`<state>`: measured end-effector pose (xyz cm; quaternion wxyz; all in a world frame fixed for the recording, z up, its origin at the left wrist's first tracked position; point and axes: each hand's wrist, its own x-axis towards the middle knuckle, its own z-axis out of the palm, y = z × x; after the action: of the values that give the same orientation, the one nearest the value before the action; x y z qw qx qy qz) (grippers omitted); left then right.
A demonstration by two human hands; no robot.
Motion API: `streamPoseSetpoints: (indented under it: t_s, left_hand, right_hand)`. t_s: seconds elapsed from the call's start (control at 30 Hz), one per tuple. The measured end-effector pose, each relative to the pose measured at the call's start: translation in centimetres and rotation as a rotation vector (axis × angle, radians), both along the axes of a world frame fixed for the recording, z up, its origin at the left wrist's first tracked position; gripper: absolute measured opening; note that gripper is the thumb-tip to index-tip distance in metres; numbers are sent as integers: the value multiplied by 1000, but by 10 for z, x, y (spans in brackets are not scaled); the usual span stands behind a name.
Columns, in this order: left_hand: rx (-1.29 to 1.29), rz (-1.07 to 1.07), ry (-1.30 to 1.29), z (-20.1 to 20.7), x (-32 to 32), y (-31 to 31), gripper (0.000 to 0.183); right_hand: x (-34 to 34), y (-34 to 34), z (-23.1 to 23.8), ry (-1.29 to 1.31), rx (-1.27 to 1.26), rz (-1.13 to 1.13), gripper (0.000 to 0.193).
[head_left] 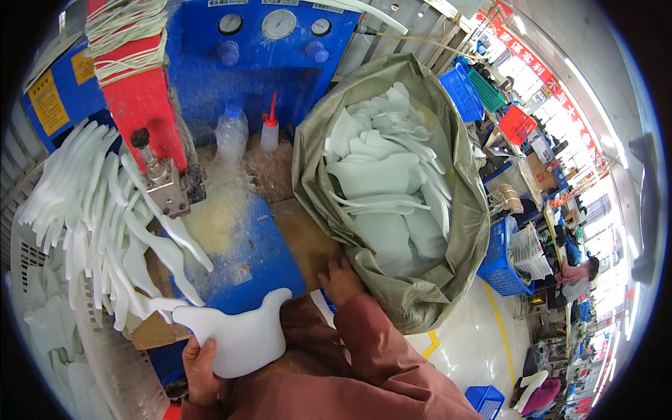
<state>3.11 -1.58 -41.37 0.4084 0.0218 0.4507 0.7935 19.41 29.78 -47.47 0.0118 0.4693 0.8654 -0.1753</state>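
My left hand [201,369] grips a white, curved flat piece [245,341] by its lower left edge, with the thumb on top. The piece is wide and soft-looking, with a horn-like tip at each upper corner, and it lies over my lap in front of the blue work plate [276,262]. My right hand [341,281] is beside the folded rim of a grey-green sack [441,290], its fingers apart and holding nothing that I can see. Inside the sack lie several more white pieces [378,175] of a similar shape.
A pile of white pieces [91,217] hangs over a white basket [98,350] at the left. Above the plate stands a red machine arm [136,91] with a metal head [166,189]. Behind are a blue gauge panel [259,49], a clear bottle [232,133] and a red-tipped bottle [269,133].
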Motion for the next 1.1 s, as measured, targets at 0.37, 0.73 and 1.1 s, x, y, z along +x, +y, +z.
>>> streamPoseSetpoints:
  t_s: [0.37, 0.73, 1.1]
  left_hand:
    - [36, 25, 61, 5, -14, -15, 33]
    - [176, 214, -15, 23, -47, -7, 31]
    - [117, 268, 114, 30, -78, 10, 34]
  right_hand:
    - [-45, 33, 10, 331, 250, -34, 38]
    - [-56, -101, 79, 1059, -1353, -69, 59]
    - [-101, -91, 67, 1081, -1361, -200, 52]
